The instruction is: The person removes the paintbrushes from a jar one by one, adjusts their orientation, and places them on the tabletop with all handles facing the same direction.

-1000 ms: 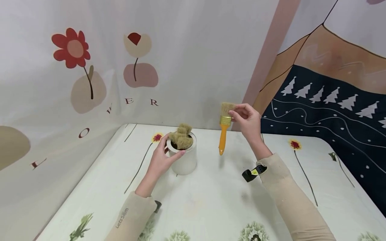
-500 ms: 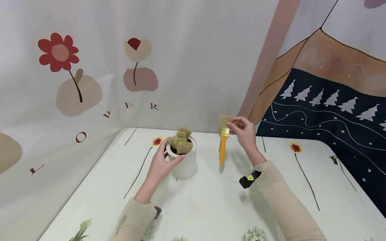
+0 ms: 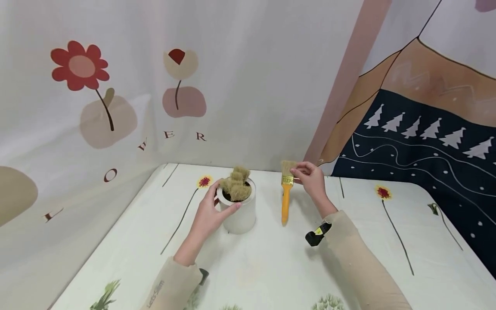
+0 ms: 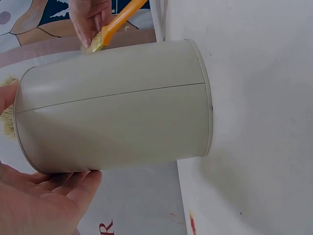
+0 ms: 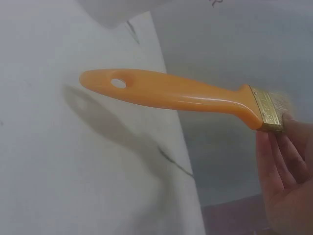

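On the white, flower-printed table, an off-white cylindrical pot is stood upright, gripped near its rim by the curled fingers and thumb of the left hand. To its right, apart, a flat orange-handled brush is pinched by the bristles in the right hand, handle downward. Above the pot's rim, bunched tan bristle tufts are seen.
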A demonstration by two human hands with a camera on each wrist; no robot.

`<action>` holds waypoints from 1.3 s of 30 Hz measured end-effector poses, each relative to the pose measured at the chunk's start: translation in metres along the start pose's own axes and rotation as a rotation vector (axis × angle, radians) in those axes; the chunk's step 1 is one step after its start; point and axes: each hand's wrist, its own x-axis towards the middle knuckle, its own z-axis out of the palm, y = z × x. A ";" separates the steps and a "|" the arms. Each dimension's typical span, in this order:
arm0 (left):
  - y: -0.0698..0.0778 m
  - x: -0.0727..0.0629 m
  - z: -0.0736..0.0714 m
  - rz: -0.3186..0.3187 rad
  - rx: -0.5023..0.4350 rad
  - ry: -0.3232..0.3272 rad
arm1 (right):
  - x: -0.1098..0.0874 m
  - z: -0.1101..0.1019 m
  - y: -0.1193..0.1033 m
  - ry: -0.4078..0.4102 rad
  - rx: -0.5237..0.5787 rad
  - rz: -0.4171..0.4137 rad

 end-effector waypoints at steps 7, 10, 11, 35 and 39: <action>-0.001 -0.001 -0.001 -0.008 0.001 0.000 | 0.002 0.006 0.019 -0.009 -0.014 0.098; 0.000 -0.002 -0.001 -0.016 0.001 -0.001 | 0.002 0.008 0.026 -0.021 -0.026 0.127; 0.000 -0.002 -0.001 -0.021 0.003 -0.004 | 0.002 0.008 0.029 -0.024 -0.024 0.139; 0.001 -0.004 0.001 -0.012 -0.010 -0.006 | -0.003 0.019 0.060 -0.071 -0.153 0.242; 0.002 -0.002 0.000 -0.018 -0.005 0.000 | -0.002 0.021 0.058 -0.062 -0.201 0.208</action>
